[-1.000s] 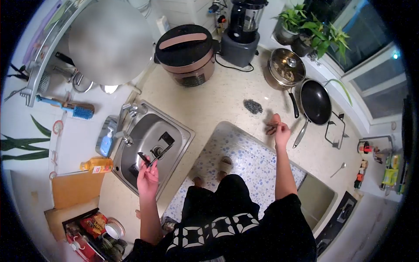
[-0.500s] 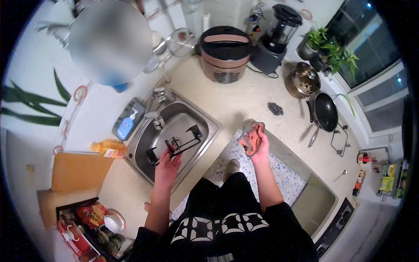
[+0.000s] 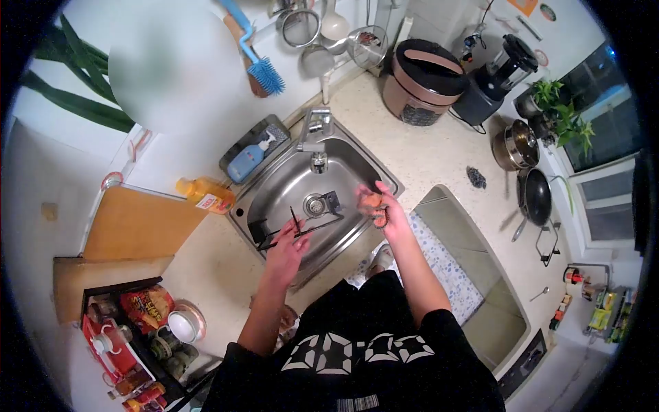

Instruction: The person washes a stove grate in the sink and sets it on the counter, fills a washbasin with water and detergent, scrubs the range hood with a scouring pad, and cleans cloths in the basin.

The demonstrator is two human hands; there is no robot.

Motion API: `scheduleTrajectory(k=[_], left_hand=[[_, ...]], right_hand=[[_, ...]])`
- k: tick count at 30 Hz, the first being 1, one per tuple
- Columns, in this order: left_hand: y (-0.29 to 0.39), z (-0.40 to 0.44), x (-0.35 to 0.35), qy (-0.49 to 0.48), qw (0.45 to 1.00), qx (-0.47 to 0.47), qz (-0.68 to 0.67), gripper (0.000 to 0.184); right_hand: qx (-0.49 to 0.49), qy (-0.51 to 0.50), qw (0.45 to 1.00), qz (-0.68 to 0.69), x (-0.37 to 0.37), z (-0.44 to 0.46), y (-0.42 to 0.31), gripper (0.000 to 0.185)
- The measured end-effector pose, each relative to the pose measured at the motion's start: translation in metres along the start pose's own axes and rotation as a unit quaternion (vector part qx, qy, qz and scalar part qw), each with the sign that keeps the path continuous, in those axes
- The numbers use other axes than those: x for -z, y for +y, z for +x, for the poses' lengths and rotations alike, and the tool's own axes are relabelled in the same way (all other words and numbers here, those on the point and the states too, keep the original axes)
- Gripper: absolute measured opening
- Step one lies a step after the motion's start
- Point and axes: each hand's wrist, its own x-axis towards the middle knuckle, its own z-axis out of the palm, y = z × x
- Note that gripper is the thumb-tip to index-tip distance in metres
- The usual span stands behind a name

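Note:
My left hand [image 3: 287, 253] is closed on a thin black metal rack [image 3: 317, 225] with flat end plates, held low over the near side of the steel sink [image 3: 274, 184]. One end plate shows near the drain, the other by the left wall of the basin. Just above the sink's right rim, my right hand [image 3: 392, 214] grips an orange and grey scrubbing cloth [image 3: 374, 206], bunched in the fingers and slightly blurred. The cloth and the rack are apart. The faucet [image 3: 317, 141] stands at the back of the sink, and no running water shows.
Blue soap bottle [image 3: 250, 161] and orange bottle [image 3: 206, 195] stand left of the sink. A rice cooker [image 3: 422, 86], blender [image 3: 501, 75], pot [image 3: 513, 145], frying pan [image 3: 534, 196] and dark scourer [image 3: 476, 177] line the counter. An open recess [image 3: 467, 261] lies right of my right hand.
The view has turned left, toward the sink. My right hand has moved with the cloth from over the recess to the sink's right rim. My left hand still holds the rack.

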Motion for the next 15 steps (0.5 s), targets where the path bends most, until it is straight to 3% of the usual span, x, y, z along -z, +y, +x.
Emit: scheduleTrajectory(k=[2,3,6,7,10,15], left_hand=[[0.003,0.001,0.009,-0.001,1.0,-0.004,0.004,0.038],[0.004,0.002,0.013,-0.001,1.0,-0.005,0.006,0.038],[0.011,0.001,0.015,0.017,1.0,-0.004,-0.007,0.03],[0.012,0.001,0.017,0.014,1.0,-0.004,-0.011,0.03],[0.015,0.001,0.025,0.005,1.0,-0.006,-0.017,0.03],[0.016,0.003,0.03,0.005,1.0,-0.01,-0.016,0.028]], right_hand=[[-0.022,-0.014,0.999,-0.02,0.028,0.022,0.015,0.029],[-0.028,0.037,0.998,-0.048,0.008,0.018,0.016,0.02],[-0.038,0.056,0.993,-0.1,-0.002,0.031,0.026,0.035],[-0.039,0.134,0.98,-0.144,-0.021,0.033,0.03,0.044],[0.004,0.191,0.946,-0.26,-0.045,0.04,0.039,0.046],[0.048,0.179,0.901,-0.392,-0.047,0.063,0.054,0.045]])
